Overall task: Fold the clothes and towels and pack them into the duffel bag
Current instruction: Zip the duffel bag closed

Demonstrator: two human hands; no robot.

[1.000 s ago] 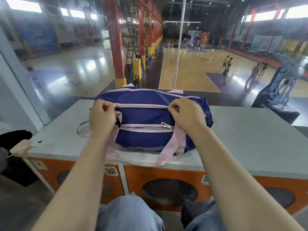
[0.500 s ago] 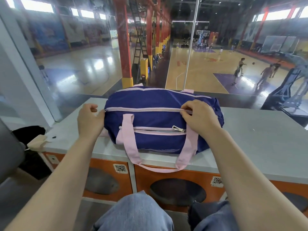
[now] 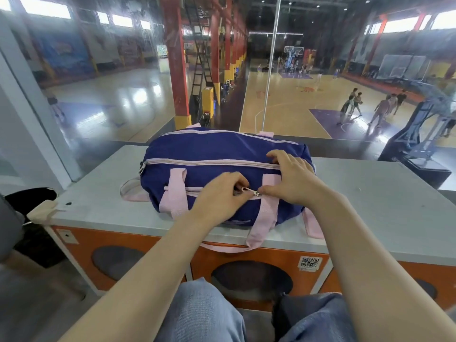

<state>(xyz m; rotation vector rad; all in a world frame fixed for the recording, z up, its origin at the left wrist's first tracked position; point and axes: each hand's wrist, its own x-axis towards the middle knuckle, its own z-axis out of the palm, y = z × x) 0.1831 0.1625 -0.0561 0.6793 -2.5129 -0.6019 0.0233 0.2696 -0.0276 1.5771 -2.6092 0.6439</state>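
A navy duffel bag [image 3: 212,151] with pink straps and pink zippers lies on its side on the grey ledge [image 3: 370,208]. Its long top zipper is closed. My left hand [image 3: 217,196] pinches the metal pull [image 3: 255,193] of the front pocket zipper, near that zipper's right end. My right hand [image 3: 288,178] rests flat on the bag's right end, thumb beside the pull, holding the fabric down. No clothes or towels are visible outside the bag.
A glass wall [image 3: 123,82] stands right behind the ledge, with a basketball court and several people beyond. Orange locker fronts [image 3: 153,245] sit under the ledge. A pink handle loop [image 3: 256,233] hangs over the front edge. My knees [image 3: 204,312] are below.
My left hand left the bag's left end and moved right onto the front pocket zipper pull. My right hand shifted slightly down on the bag's right end.
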